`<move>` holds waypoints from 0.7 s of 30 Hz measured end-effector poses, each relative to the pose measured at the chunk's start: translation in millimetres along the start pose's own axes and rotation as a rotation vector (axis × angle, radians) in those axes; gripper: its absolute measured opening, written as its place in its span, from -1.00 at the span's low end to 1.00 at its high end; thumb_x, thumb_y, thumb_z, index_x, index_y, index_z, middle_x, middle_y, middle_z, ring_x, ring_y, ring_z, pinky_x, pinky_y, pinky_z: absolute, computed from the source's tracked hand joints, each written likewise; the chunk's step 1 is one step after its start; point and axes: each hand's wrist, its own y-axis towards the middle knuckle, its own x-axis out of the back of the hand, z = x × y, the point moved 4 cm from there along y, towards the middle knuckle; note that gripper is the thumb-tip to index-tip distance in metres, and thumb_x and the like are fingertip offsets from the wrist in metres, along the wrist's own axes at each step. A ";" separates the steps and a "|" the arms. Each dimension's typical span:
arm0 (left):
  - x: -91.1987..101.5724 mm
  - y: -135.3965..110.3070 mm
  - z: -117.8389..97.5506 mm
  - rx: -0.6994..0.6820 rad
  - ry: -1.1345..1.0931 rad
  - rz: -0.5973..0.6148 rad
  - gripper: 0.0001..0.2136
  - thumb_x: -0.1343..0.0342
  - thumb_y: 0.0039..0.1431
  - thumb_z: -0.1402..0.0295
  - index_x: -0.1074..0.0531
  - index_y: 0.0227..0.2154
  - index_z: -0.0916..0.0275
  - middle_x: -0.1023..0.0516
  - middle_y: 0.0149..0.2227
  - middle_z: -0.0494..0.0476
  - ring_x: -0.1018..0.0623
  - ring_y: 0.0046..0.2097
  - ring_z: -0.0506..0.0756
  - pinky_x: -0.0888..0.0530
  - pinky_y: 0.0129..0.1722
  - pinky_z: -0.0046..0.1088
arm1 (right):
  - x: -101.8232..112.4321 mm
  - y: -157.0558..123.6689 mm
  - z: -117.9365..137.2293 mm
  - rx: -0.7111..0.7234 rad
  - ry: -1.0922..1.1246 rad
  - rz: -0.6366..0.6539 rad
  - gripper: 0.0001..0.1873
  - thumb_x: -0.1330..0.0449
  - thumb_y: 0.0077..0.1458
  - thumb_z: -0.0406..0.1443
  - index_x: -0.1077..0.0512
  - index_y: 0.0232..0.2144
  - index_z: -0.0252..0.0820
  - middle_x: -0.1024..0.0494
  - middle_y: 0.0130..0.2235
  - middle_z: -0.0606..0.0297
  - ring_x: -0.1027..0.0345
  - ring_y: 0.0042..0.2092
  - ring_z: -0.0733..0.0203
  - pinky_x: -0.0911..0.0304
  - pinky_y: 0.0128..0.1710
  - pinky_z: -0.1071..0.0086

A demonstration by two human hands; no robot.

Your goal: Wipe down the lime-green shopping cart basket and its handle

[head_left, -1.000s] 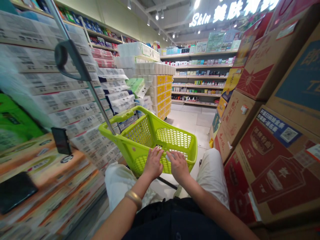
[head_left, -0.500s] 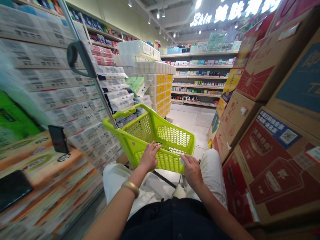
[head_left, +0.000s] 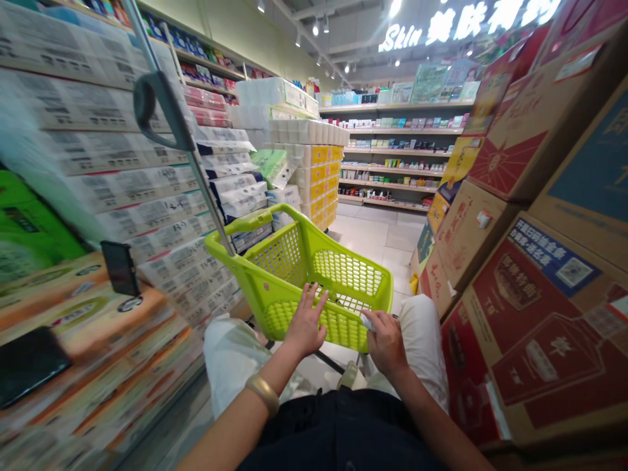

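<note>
A lime-green plastic shopping basket [head_left: 275, 261] on wheels stands in front of my knees, empty as far as I can see. My left hand [head_left: 305, 325] lies open on its near wall, fingers spread, a gold bangle on the wrist. My right hand [head_left: 385, 341] is closed at the basket's near right corner, pinching a small white thing I cannot make out. A grey pull handle [head_left: 161, 111] rises from the basket toward the upper left.
Stacked tissue and paper packs [head_left: 147, 216] fill the left side. Large cardboard boxes [head_left: 530, 275] are piled on the right. A tiled aisle [head_left: 377, 242] runs ahead to shelves [head_left: 392, 157] of small goods. A dark phone [head_left: 120, 268] stands on the left packs.
My right hand has slid from the middle of the basket's near wall to its right corner. The left hand has stayed on the wall and spread its fingers. The basket has shifted slightly.
</note>
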 end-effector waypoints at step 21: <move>-4.0 40.9 4.6 -0.011 0.107 0.104 -0.24 -0.04 -0.08 0.58 -0.13 0.28 0.18 -0.02 0.38 0.23 0.06 0.41 0.26 0.02 0.35 0.06 | -4.8 -7.5 -6.1 -0.022 -0.049 -0.076 -0.43 0.04 0.01 -0.54 -0.44 0.03 -0.15 -0.49 -0.08 0.16 -0.30 -0.03 0.07 -0.20 0.01 0.18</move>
